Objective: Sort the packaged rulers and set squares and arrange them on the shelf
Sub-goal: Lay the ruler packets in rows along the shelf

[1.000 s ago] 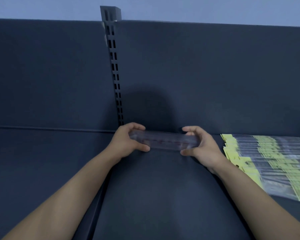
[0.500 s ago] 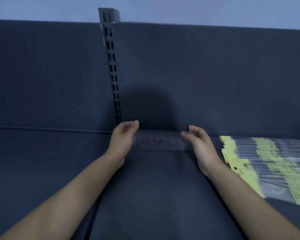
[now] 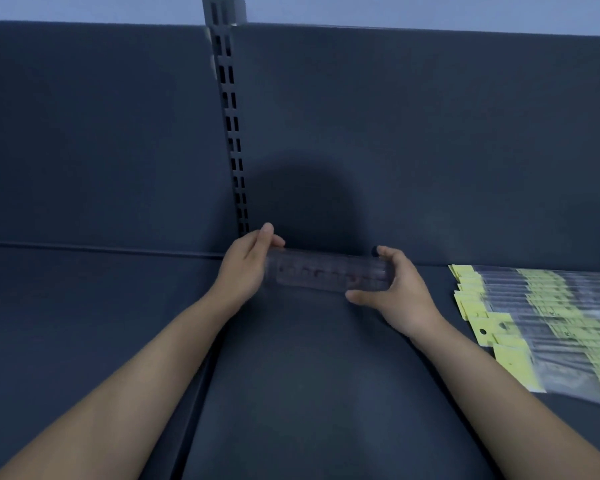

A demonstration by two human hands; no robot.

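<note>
A: Head view, only feed. Both hands on one clear packaged ruler (image 3: pixel 328 273), held crosswise at the back of the dark shelf (image 3: pixel 309 393), close to the back panel (image 3: pixel 430 133).

B: Grip on each side?

A: Left hand (image 3: pixel 245 268) covers the ruler's left end, fingers laid along it, tips pointing up toward the panel. Looks like a loose clasp; palm side is hidden, so can't tell how tight. Right hand (image 3: pixel 400 292) pinches the right end: thumb under the near edge, fingers curled over the far edge.

B: Ruler resting on the shelf or lifted?

A: Can't tell. It's transparent and blurred, with dark markings faint along the middle. Roughly level, right end a touch nearer the camera.

B: Where's the rest of the stock?

A: Stack of packaged rulers (image 3: pixel 551 317) at far right on the same shelf, fanned out, yellow header cards pointing left, clear sleeves running off the right edge. Well apart from the right hand, not touching it.

B: Anything else in frame?

A: Slotted upright (image 3: pixel 231 126) running up the back panel, its foot just behind the left fingertips. Shelf seam (image 3: pixel 194 393) runs under the left forearm. Dim bluish light throughout.
</note>
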